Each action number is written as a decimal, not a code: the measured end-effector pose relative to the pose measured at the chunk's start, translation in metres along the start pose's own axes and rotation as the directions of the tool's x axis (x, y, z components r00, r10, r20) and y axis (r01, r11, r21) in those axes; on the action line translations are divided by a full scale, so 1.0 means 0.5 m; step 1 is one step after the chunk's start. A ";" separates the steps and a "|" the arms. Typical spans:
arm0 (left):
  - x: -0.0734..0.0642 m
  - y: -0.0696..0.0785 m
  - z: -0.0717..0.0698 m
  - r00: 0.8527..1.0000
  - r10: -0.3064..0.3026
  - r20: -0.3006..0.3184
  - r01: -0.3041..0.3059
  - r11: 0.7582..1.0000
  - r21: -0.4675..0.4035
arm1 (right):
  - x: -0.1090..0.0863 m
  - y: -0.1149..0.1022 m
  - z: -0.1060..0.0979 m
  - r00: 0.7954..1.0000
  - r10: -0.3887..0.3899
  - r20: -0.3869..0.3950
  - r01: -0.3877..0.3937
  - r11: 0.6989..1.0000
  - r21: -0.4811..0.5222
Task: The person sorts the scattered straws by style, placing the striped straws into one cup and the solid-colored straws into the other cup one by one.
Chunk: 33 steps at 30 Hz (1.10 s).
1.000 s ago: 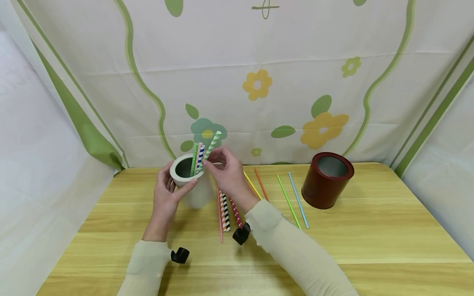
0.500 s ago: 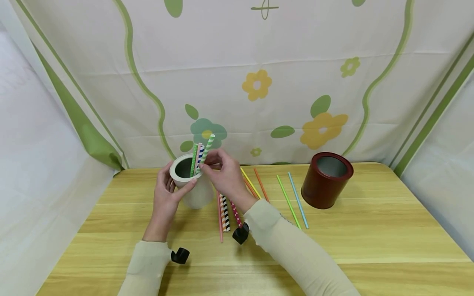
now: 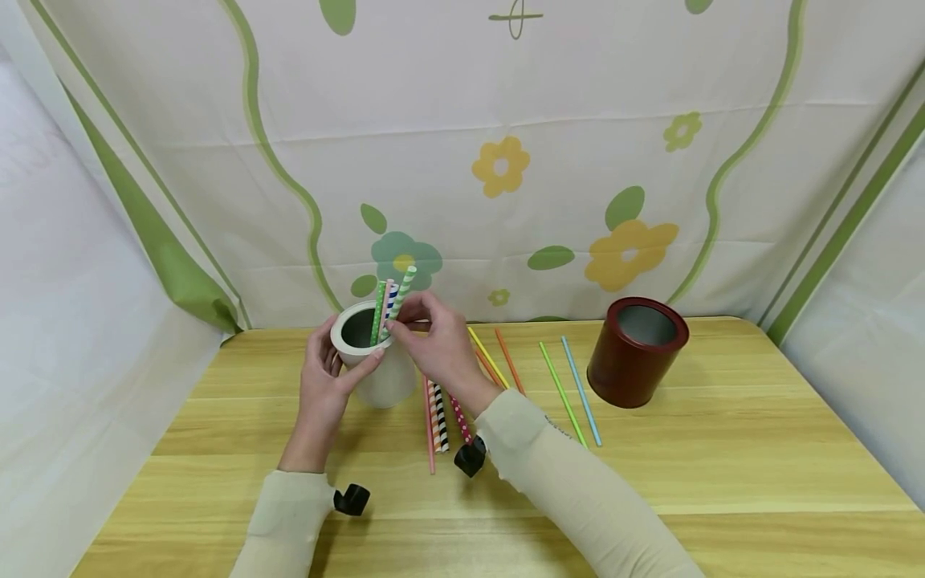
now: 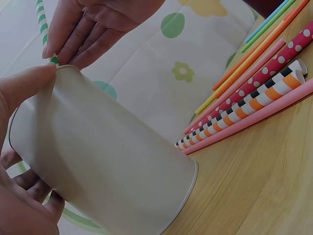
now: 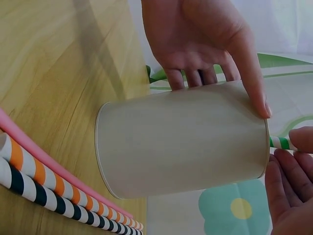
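Observation:
A white can [image 3: 387, 377] stands on the table, and my left hand [image 3: 328, 385] grips its left side with the thumb near the rim. My right hand [image 3: 441, 341] pinches a green-and-white striped straw [image 3: 406, 282] at the can's right rim. The straw's lower end is inside the can. Beside it in the can lean a green dotted straw [image 3: 378, 309], a pink straw [image 3: 389, 282] and a blue-and-white striped straw [image 3: 393, 299]. In the left wrist view, the can [image 4: 107, 152] hides what is within.
A dark red can [image 3: 632, 361] stands at the right. Between the cans lie several straws: black-striped [image 3: 442, 425], orange-striped [image 4: 244, 110], pink [image 3: 431, 457], red dotted [image 3: 459, 419], yellow [image 3: 488, 356], orange [image 3: 509, 360], green [image 3: 562, 393] and blue [image 3: 581, 389]. Behind hangs a flowered cloth [image 3: 433, 185].
The green-and-white striped straw has come down a little and turned more upright, as my right hand shifted slightly left with it. My left hand stays on the can.

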<state>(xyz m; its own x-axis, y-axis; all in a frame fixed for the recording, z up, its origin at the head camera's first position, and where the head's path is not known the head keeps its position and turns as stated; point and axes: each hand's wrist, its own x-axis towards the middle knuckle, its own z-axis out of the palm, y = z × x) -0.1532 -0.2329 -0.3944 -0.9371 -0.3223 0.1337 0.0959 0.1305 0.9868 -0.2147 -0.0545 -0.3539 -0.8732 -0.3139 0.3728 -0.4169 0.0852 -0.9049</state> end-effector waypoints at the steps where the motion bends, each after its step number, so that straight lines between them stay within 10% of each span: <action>1: -0.001 0.000 0.000 1.000 -0.004 0.000 0.004 1.000 0.002 | 0.000 0.000 0.000 1.000 -0.001 0.003 0.001 1.000 -0.006; 22: -0.002 -0.002 -0.001 1.000 -0.007 0.003 0.007 1.000 -0.007 | -0.003 -0.001 -0.002 0.999 -0.030 0.029 0.032 0.997 -0.068; 33: 0.000 -0.002 0.000 1.000 -0.014 0.004 0.014 1.000 -0.006 | -0.011 0.008 -0.015 1.000 -0.012 0.026 0.011 0.999 0.053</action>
<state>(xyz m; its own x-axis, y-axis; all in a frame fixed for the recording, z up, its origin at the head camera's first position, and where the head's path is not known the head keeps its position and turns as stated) -0.1535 -0.2330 -0.3956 -0.9398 -0.3204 0.1190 0.0844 0.1198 0.9892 -0.2137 -0.0453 -0.3580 -0.8611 -0.3396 0.3784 -0.4125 0.0315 -0.9104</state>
